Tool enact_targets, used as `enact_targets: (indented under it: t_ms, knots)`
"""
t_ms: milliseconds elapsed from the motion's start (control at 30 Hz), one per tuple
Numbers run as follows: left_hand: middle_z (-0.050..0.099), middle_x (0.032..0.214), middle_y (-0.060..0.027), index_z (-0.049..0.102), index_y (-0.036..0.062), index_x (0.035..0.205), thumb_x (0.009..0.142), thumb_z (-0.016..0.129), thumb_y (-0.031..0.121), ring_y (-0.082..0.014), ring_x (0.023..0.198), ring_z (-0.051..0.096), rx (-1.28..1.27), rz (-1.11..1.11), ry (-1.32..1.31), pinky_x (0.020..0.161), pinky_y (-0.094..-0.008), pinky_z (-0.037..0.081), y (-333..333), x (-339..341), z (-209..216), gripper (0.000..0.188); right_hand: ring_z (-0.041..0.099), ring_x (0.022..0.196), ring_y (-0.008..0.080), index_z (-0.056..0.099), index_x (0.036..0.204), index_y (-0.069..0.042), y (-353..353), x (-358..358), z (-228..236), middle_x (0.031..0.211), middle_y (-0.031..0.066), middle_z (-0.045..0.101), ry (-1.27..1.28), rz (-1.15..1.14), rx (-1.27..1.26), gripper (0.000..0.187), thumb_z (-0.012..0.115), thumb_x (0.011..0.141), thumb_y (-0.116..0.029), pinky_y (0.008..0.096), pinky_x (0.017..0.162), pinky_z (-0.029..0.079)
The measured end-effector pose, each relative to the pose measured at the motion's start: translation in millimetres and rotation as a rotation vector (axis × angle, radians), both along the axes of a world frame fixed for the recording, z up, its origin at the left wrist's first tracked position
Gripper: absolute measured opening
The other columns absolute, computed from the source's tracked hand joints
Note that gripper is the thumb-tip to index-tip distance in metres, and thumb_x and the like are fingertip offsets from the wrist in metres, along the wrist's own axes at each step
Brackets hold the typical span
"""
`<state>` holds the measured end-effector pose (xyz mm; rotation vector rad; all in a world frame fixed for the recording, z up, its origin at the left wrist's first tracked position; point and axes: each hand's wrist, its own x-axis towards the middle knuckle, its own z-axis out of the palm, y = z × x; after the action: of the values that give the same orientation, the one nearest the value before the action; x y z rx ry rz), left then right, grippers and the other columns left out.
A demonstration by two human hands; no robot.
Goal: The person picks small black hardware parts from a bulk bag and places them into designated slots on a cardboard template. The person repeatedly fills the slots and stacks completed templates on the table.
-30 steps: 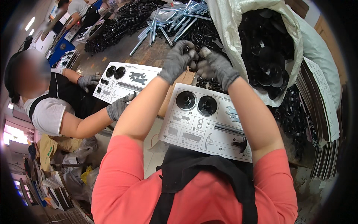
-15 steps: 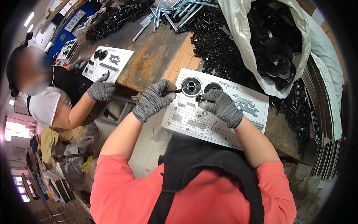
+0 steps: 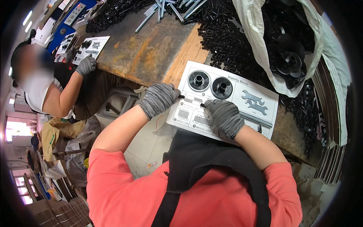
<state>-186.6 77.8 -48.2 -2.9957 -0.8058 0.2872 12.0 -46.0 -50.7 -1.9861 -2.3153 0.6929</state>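
Observation:
A white printed card lies tilted at the table's near edge, carrying line drawings and boxes. Two black flanged discs and two grey open-ended wrenches show on it; whether they are real parts or pictures I cannot tell. Closed at the card's left edge, my left hand, in a grey knit glove, grips a small black bolt, mostly hidden. My right hand, gloved alike, is over the card's lower middle, its fingers pinched on another small black bolt whose end pokes out.
Loose black bolts are heaped behind the card, with silver rods at the back. A white sack of black discs stands at the right beside stacked cards. On the left a co-worker's gloved hand rests by another card.
My right hand has come down off the right disc toward the card's lower middle, uncovering that disc. My left hand stays near the left edge. The co-worker's hands and card appear farther back.

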Motion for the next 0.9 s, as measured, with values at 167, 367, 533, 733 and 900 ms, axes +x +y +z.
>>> enact_targets:
  t_ms: [167,367,533,733,900]
  knots:
    - [0.060,0.071,-0.0090,0.064,0.0126,0.089,0.084,0.054,0.033,-0.0279,0.068,0.061,-0.038,0.033,0.082,0.060,-0.0405,0.048,-4,10,9,0.023,0.062,0.077,0.0301,0.055,0.100,-0.001,-7,-8,-2,0.082,0.0181,0.062,-0.118,0.090,0.093,0.024,0.050,0.081,-0.015,0.0418,0.062,0.051]
    - [0.064,0.073,-0.0114,0.065,0.0057,0.083,0.083,0.056,0.033,-0.0292,0.074,0.063,-0.404,0.229,0.039,0.065,-0.0412,0.048,13,18,4,0.029,0.062,0.079,0.0330,0.053,0.101,0.003,12,-6,-7,0.081,0.0205,0.061,0.097,-0.100,-0.037,0.029,0.048,0.084,-0.019,0.0436,0.067,0.050]
    - [0.065,0.071,-0.0124,0.067,0.0047,0.075,0.080,0.057,0.024,-0.0268,0.068,0.064,-0.257,0.056,0.102,0.061,-0.0385,0.049,14,34,10,0.022,0.062,0.078,0.0341,0.054,0.100,0.002,30,1,-22,0.085,0.0178,0.063,0.131,-0.086,-0.018,0.030,0.050,0.085,-0.025,0.0427,0.071,0.050]
    - [0.063,0.071,-0.0125,0.065,0.0067,0.077,0.081,0.052,0.023,-0.0305,0.067,0.063,-0.041,-0.087,0.136,0.059,-0.0408,0.050,3,30,9,0.021,0.062,0.074,0.0309,0.056,0.095,-0.003,20,-9,1,0.080,0.0163,0.063,0.017,0.023,0.039,0.021,0.053,0.080,-0.018,0.0422,0.064,0.049]
    - [0.058,0.085,-0.0125,0.063,0.0083,0.103,0.082,0.059,0.018,-0.0285,0.081,0.058,-0.384,-0.037,-0.486,0.070,-0.0361,0.048,6,-1,-19,0.023,0.059,0.086,0.0303,0.055,0.108,-0.001,7,-10,-5,0.093,0.0164,0.059,0.042,0.098,0.249,0.035,0.051,0.085,-0.027,0.0424,0.071,0.047]
